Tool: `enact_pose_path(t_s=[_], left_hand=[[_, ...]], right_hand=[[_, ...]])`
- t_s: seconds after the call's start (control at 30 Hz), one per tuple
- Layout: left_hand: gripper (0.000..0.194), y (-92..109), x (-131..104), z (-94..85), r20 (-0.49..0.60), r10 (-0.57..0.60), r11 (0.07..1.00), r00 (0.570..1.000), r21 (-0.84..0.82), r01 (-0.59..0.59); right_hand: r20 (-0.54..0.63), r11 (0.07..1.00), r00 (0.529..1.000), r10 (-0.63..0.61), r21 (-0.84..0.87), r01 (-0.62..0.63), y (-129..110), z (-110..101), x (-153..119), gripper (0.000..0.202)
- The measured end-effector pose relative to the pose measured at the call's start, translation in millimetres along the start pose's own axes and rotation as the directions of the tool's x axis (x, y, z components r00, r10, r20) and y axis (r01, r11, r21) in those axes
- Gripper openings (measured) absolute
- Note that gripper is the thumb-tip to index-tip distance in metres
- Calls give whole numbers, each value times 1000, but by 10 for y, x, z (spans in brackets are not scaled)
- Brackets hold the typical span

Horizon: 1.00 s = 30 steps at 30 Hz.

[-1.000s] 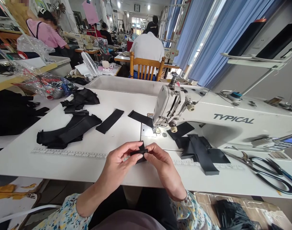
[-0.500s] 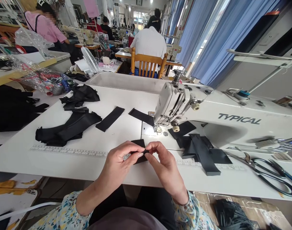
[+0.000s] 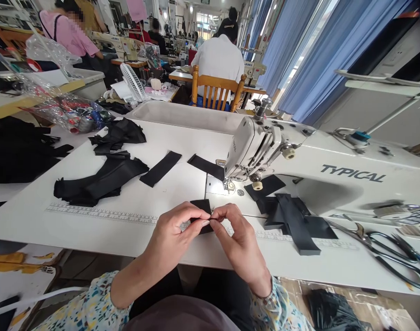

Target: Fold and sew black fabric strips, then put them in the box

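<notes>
Both hands meet over the front of the white sewing table, thumbs and forefingers pinched close together. My left hand [image 3: 175,232] and my right hand [image 3: 238,241] grip a black fabric strip [image 3: 200,207] between their fingertips; the pinched part is mostly hidden. Behind it stands the sewing machine [image 3: 282,156], with another black strip [image 3: 206,166] lying up against its presser foot [image 3: 228,185]. A single flat black strip [image 3: 161,168] rests left of that. Several overlapping black strips [image 3: 296,220] lie right of my hands.
Black fabric piles [image 3: 99,181] lie at the left, behind a printed ruler [image 3: 103,214]. Large scissors [image 3: 396,257] rest at the right edge. Beyond the table are a bag of thread spools [image 3: 79,117], a small fan [image 3: 132,82] and a seated person in white [image 3: 218,59].
The view has shifted slightly, so the table and machine appear a little further right. Both hands keep their pinch on the strip, with only slight finger movement.
</notes>
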<state>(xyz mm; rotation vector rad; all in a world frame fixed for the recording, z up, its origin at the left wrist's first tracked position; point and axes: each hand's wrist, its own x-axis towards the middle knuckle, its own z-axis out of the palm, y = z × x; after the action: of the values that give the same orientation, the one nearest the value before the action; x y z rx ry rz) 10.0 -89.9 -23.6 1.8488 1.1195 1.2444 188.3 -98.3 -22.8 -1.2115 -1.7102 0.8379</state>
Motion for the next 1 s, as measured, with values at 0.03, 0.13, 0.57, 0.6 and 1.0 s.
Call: enact_pose_path(t_s=[0.03, 0.13, 0.57, 0.6, 1.0], left_hand=[[12, 8, 2, -1, 7, 2, 1000, 1000, 12, -3], [11, 36, 11, -13, 29, -31, 998, 999, 52, 30], [16, 53, 148, -180, 273, -480, 834, 834, -152, 530], [17, 50, 158, -191, 291, -498, 816, 817, -162, 555], [22, -63, 187, -186, 325, -536, 693, 779, -358, 626]], right_hand=[[4, 1000, 1000, -19, -14, 19, -7, -8, 1, 8], [24, 999, 999, -42, -11, 43, -15, -39, -1, 11], [107, 924, 967, 232, 286, -253, 88, -73, -12, 13], [116, 912, 960, 253, 303, -277, 91, -75, -12, 14], [162, 848, 932, 323, 387, -361, 104, -52, 38, 13]])
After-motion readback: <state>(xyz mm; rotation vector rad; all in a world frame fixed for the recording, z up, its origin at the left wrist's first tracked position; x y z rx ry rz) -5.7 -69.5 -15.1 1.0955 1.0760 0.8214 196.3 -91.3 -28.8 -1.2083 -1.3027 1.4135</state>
